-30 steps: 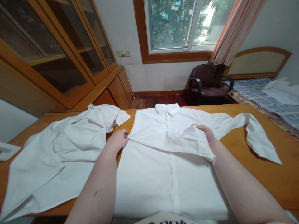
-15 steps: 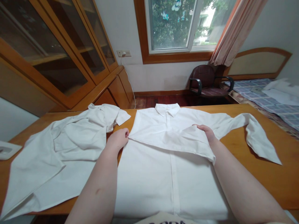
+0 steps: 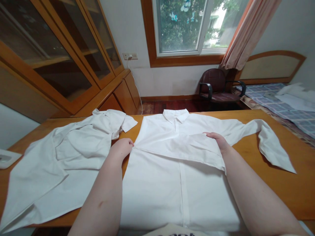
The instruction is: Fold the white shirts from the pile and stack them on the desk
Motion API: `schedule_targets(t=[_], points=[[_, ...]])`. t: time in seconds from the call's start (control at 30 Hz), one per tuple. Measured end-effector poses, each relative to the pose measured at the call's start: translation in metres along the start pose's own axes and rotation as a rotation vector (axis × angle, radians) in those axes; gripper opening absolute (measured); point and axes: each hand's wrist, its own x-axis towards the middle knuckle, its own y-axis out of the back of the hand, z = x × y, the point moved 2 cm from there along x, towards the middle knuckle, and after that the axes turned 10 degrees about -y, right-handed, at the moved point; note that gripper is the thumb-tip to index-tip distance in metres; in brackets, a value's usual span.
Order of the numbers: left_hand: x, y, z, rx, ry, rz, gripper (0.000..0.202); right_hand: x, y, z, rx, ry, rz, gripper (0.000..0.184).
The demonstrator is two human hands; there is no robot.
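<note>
A white collared shirt (image 3: 157, 183) lies front up across the table, its collar toward the far edge. One sleeve (image 3: 182, 147) is laid sideways over the chest; the other stretches out to the right, bent. My left hand (image 3: 124, 147) is closed at the shirt's left edge, pinching the fabric where the folded sleeve begins. At the cuff end of that sleeve, my right hand (image 3: 219, 141) grips the cloth, thumb on top and the other fingers hidden beneath. The cuff edge hangs near my right wrist.
A second white shirt (image 3: 81, 147) lies crumpled on the left of the wooden table (image 3: 275, 193). Beyond the table stand a glass-door cabinet (image 3: 95, 85), a dark red armchair (image 3: 214, 85) and a bed (image 3: 265, 90). A white object (image 3: 8, 159) sits at the far left.
My left hand has shifted slightly left, drawing the pinched fabric with it. The folded sleeve lies a little flatter and tauter. My right hand has barely moved.
</note>
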Motion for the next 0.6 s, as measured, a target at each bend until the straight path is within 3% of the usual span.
schedule_targets(t=[0.17,0.27,0.47,0.6], points=[[0.001,-0.003,0.006,0.044,0.013,0.120,0.024,-0.003,-0.001,-0.001,-0.045,-0.049,-0.023,0.012],[0.004,-0.010,0.006,0.004,-0.031,0.107,0.025,-0.004,0.002,0.000,-0.074,-0.077,-0.054,0.013],[0.012,-0.020,0.001,-0.030,-0.056,0.096,0.025,-0.011,0.011,0.007,-0.231,-0.203,-0.342,0.024],[0.013,-0.019,0.006,-0.031,-0.053,0.166,0.025,-0.013,0.007,0.009,-0.299,-0.221,-0.349,0.036]])
